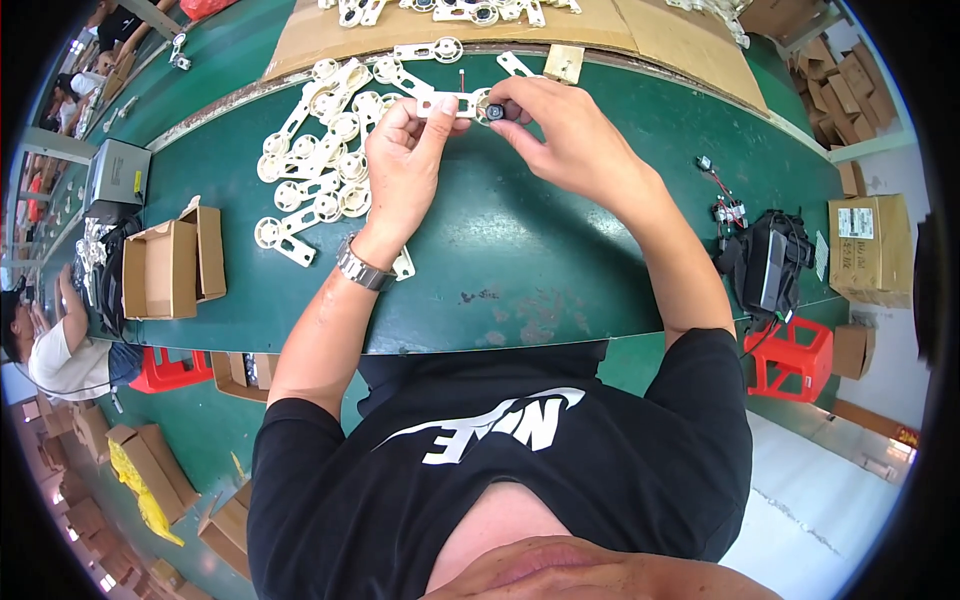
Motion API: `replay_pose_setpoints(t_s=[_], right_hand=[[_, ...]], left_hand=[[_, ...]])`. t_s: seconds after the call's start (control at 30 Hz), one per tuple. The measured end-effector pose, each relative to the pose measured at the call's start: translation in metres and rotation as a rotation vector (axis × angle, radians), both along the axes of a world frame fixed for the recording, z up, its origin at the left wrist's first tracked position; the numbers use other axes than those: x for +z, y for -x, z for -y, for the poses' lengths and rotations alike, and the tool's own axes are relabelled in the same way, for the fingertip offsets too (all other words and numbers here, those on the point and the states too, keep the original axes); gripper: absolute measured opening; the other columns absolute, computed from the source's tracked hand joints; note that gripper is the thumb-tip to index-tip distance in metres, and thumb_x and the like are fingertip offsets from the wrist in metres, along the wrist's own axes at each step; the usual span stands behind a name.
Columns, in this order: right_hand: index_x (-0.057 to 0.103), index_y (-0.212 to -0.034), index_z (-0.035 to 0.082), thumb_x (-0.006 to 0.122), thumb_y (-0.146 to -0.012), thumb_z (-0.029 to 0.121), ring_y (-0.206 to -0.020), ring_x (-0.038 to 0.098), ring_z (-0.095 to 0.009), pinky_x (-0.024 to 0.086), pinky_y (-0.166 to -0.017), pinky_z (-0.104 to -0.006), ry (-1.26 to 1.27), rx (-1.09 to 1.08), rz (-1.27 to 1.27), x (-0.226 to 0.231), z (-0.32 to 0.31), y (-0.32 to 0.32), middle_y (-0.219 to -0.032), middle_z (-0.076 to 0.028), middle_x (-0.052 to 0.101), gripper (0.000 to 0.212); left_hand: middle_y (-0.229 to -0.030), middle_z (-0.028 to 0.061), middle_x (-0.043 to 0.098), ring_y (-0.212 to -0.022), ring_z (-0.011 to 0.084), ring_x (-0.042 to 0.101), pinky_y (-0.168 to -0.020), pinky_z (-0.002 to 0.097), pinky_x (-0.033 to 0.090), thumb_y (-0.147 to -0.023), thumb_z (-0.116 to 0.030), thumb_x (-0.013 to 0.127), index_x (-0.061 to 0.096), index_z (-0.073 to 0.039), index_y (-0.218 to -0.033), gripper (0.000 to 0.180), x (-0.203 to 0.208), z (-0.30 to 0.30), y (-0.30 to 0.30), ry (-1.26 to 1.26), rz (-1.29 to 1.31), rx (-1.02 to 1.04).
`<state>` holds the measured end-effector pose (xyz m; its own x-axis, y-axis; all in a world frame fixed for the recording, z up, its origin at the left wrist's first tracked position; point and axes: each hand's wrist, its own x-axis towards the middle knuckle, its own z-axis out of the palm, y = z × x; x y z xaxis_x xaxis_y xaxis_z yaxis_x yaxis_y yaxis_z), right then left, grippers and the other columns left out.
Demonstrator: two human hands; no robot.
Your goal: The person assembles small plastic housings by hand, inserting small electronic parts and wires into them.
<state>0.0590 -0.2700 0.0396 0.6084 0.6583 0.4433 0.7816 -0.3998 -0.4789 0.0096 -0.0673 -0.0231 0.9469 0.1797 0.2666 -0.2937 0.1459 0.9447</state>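
Note:
My left hand point(403, 168) is closed on one end of a flat cream plastic bracket point(466, 103) with a ring-shaped end, held level above the green table. At that ring end, my right hand point(570, 130) pinches a small black component point(495, 112) between thumb and fingers. The component touches or nearly touches the ring; its exact seating is hard to see. A short thin lead with a small tip sticks up behind the bracket. Left of and behind my left hand lies a loose pile of similar cream brackets point(325, 150), partly covered by my wrist.
A small pale block point(564, 64) stands beyond my right hand. More brackets lie on a cardboard sheet point(650, 45) at the back. Open cardboard boxes point(160, 272) sit at left, near a seated person point(68, 340). A black bag point(775, 262) and wired parts point(728, 212) lie at right.

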Motion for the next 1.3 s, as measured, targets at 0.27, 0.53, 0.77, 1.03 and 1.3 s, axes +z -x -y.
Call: replay_pose_setpoints(t_s=[0.27, 0.53, 0.77, 1.03, 1.3], right_hand=[[0.065, -0.109, 0.001, 0.072, -0.089, -0.002, -0.083, 0.066, -0.033, 0.053, -0.073, -0.0423, -0.162, -0.016, -0.022, -0.006, -0.004, -0.002, -0.094, -0.014, 0.066, 0.021], [0.066, -0.106, 0.001, 0.074, -0.088, -0.003, -0.083, 0.066, -0.029, 0.054, -0.073, -0.0395, -0.212, -0.086, -0.092, -0.010, -0.012, 0.001, -0.094, -0.013, 0.066, 0.021], [0.067, -0.102, 0.002, 0.080, -0.088, 0.004, -0.095, 0.066, -0.018, 0.051, -0.073, -0.0336, -0.339, -0.067, -0.219, -0.035, -0.008, -0.022, -0.102, -0.005, 0.064, 0.018], [0.065, -0.127, 0.004, 0.079, -0.098, 0.025, -0.091, 0.067, -0.012, 0.052, -0.063, -0.0265, -0.567, 0.006, -0.743, -0.028, -0.006, -0.021, -0.111, -0.004, 0.064, 0.038], [0.070, -0.131, 0.002, 0.068, -0.105, 0.019, -0.078, 0.069, -0.013, 0.059, -0.068, -0.0285, -0.398, 0.134, -0.890, -0.014, -0.002, -0.019, -0.101, -0.008, 0.075, 0.032]], left_hand=[[-0.098, 0.0095, 0.077, -0.089, 0.0155, 0.076, -0.085, 0.0308, 0.061, -0.107, -0.017, 0.068, 0.066, -0.003, -0.102, 0.015, 0.003, -0.003, -0.001, 0.035, 0.004, -0.004], [-0.099, 0.0093, 0.076, -0.089, 0.0158, 0.076, -0.085, 0.0314, 0.062, -0.106, -0.017, 0.068, 0.067, -0.003, -0.103, 0.015, -0.003, -0.003, -0.002, 0.061, 0.012, -0.017], [-0.100, 0.0110, 0.076, -0.092, 0.0188, 0.075, -0.089, 0.0370, 0.064, -0.107, -0.020, 0.067, 0.065, -0.003, -0.106, 0.017, 0.002, -0.004, -0.002, 0.150, -0.012, -0.043], [-0.103, 0.0116, 0.076, -0.095, 0.0192, 0.075, -0.092, 0.0371, 0.063, -0.108, -0.019, 0.066, 0.064, -0.002, -0.108, 0.017, 0.004, -0.004, -0.003, 0.104, 0.024, -0.049], [-0.108, 0.0109, 0.076, -0.096, 0.0149, 0.074, -0.089, 0.0292, 0.060, -0.108, -0.015, 0.066, 0.064, 0.001, -0.110, 0.016, 0.003, 0.000, 0.002, 0.080, 0.063, -0.094]])
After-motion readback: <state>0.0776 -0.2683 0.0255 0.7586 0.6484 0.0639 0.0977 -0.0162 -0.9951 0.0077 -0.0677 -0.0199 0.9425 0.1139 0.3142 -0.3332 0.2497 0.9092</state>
